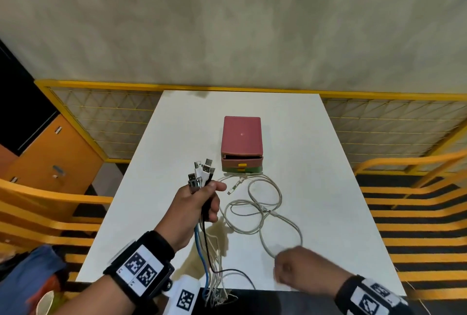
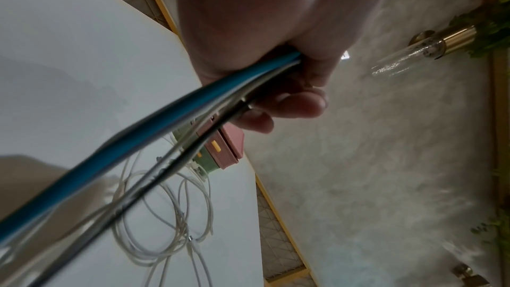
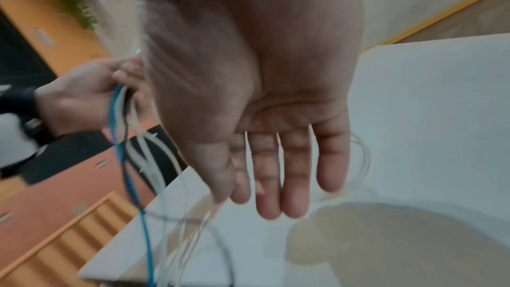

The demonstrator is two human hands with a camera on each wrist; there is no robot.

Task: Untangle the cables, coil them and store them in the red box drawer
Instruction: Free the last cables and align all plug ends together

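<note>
While the cable bundle stands gathered in the left hand, plugs fanned upward and the blue, black and white leads trailing over the near table edge, a second lot of pale cables lies in loose, overlapping loops on the table, just in front of the red box. Its top drawer sits slightly pulled out. The left grip is clamped round the bundle; the right hand hovers near the front edge with its fingers straight and apart, holding nothing.

Risks, as I judge them: the hanging tails could snag on the table edge or cross one another, so a pull may tighten a knot instead of freeing it. The loops on the table overlap, and lifting one may drag the rest, perhaps against the light box. The drawer gap looks too narrow for a coil yet.

The table is white and smooth. Yellow railings and mesh panels ring it, an orange cabinet stands to the left, and a mottled pale wall rises behind.
</note>
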